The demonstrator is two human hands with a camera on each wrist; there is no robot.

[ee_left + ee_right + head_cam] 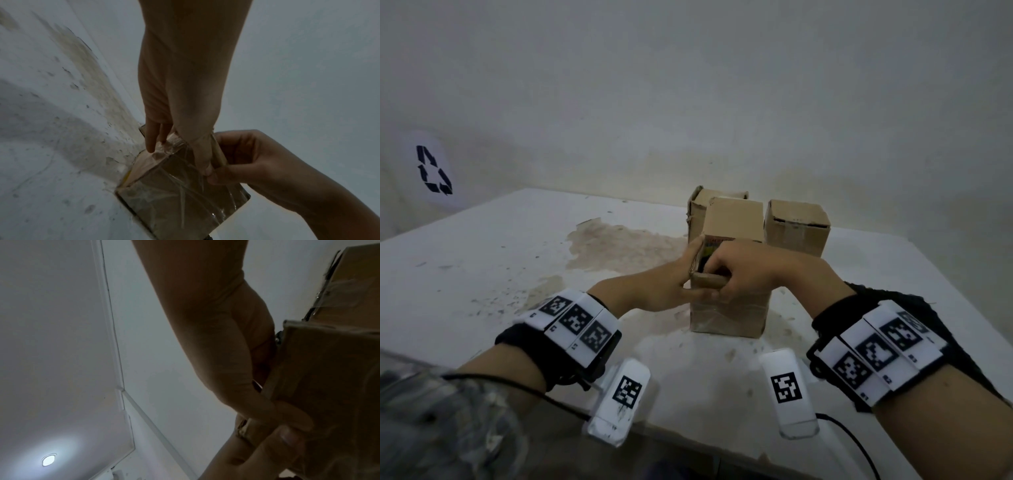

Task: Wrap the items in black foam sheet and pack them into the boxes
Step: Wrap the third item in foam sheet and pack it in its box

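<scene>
Head view: a tall cardboard box (pixel 728 310) wrapped in clear tape stands upright on the stained white table (pixel 482 260), near its middle, with both hands at its open top. The left hand (pixel 674 284) is against the box's left wall, thumb lying across the near face just under the rim and fingers reaching up along the left side flap (pixel 697 255); they look fairly straight, pressing rather than gripping. The right hand (pixel 743 270) comes over from the right, fingers curled down over the near flap (pixel 710 280), which is folded outward, and into the opening. Inside the opening something with a colourful print (pixel 710 247) shows; what it is cannot be told. The rear flap (pixel 734 217) stands up. Two more cardboard boxes sit behind: one (pixel 700 209) just behind the front box, another (pixel 796 226) to the right rear, apart from the hands. A bin with a recycling mark (pixel 433 169) stands off the table's far left corner.

Left wrist view: the left hand (pixel 180 97) reaches to the box (pixel 174 194), its fingers (pixel 151 139) extended on the taped upper corner while the thumb runs along the near face. The right hand (pixel 246 155) curls round the folded flap from the other side, its thumb tip touching the left thumb tip.

Right wrist view: dim. The right hand (pixel 236 361) hooks over the box edge (pixel 329 386), its fingers hidden behind the cardboard. A blurred finger (pixel 287 439) presses the box lower down. A ceiling light (pixel 49 459) glows at lower left.
</scene>
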